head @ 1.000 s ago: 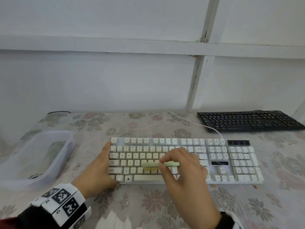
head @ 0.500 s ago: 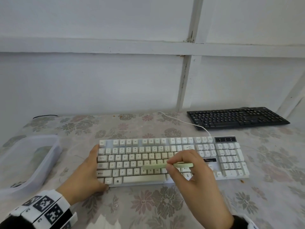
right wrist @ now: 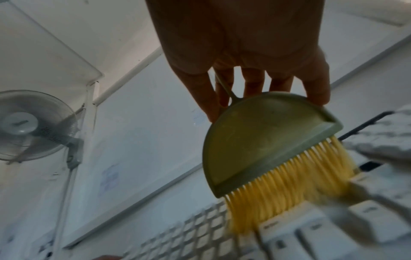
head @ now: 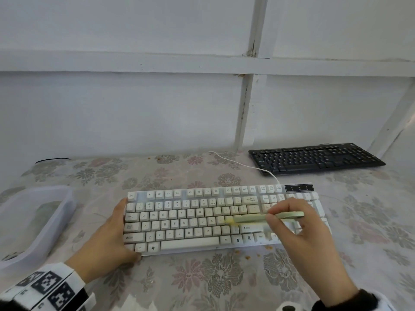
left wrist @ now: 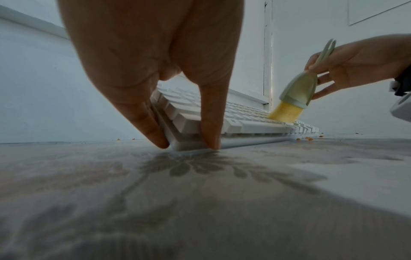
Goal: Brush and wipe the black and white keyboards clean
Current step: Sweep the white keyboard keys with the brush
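Note:
The white keyboard (head: 193, 223) lies on the flowered tablecloth in front of me. My left hand (head: 119, 230) rests against its left end with straight fingers, thumb at the front corner; in the left wrist view the left hand (left wrist: 188, 146) straddles that corner of the white keyboard (left wrist: 244, 123). My right hand (head: 276, 221) pinches a pale green brush (head: 258, 217). Its yellow bristles (right wrist: 289, 193) touch the keys near the right end of the letter block. The black keyboard (head: 314, 158) lies at the back right, untouched.
A clear plastic tub (head: 56, 223) stands at the left table edge. Orange crumbs (head: 247, 257) lie on the cloth before the white keyboard. Its white cable (head: 242, 163) runs back toward the wall. A wall fan (right wrist: 24, 124) shows in the right wrist view.
My right hand has swept the brush rightward along the white keyboard, from the middle keys to near the right shift. The left hand has stayed at the left end.

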